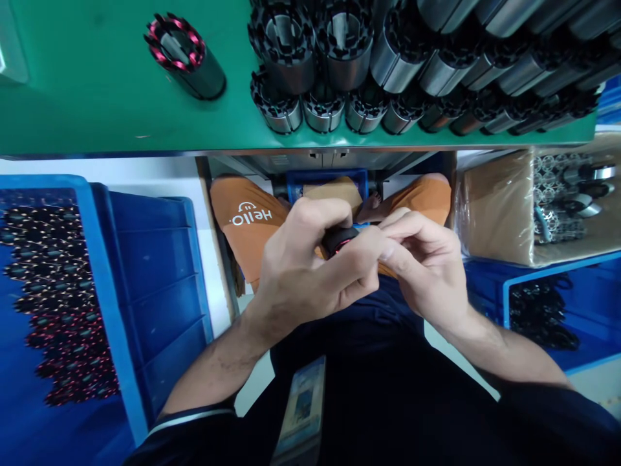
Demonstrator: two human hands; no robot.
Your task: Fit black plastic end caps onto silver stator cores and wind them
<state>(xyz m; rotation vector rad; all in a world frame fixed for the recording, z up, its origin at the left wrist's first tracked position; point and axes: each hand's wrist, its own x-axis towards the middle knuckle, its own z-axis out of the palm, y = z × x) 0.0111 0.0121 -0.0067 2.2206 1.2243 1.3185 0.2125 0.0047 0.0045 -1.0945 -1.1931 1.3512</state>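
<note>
Nearest, a single rectangular card badge in a clear holder (303,408) hangs against the person's dark top. Just beyond it, above the lap, are two bare hands. The left hand (301,272) has its fingers curled around one small, black, rounded part with pinkish-red wire (338,239), mostly covered by the grip. The right hand (429,262) meets it from the other side, thumb and forefinger pinched together beside the left fingertips; whether anything sits between them, I cannot tell. The step in hand looks like fine finger work on this part; the next move seems to call for a steady left hold and a delicate right pinch.

Under the hands are two knees in orange trousers (252,223). To the left, a blue plastic bin (109,291) holds dozens of wire-wound black parts, copper-coloured and pink, too many to count. To the right are one plastic-wrapped cardboard box of silvery metal pieces (495,207) and a blue bin of black parts (507,304), both uncounted.

Farthest is the green counter (97,120). One black cylinder with pink windings (206,74) stands alone at left; at right, at least fifteen silver-and-black metal cylinders (366,116) crowd together, overlapping.
</note>
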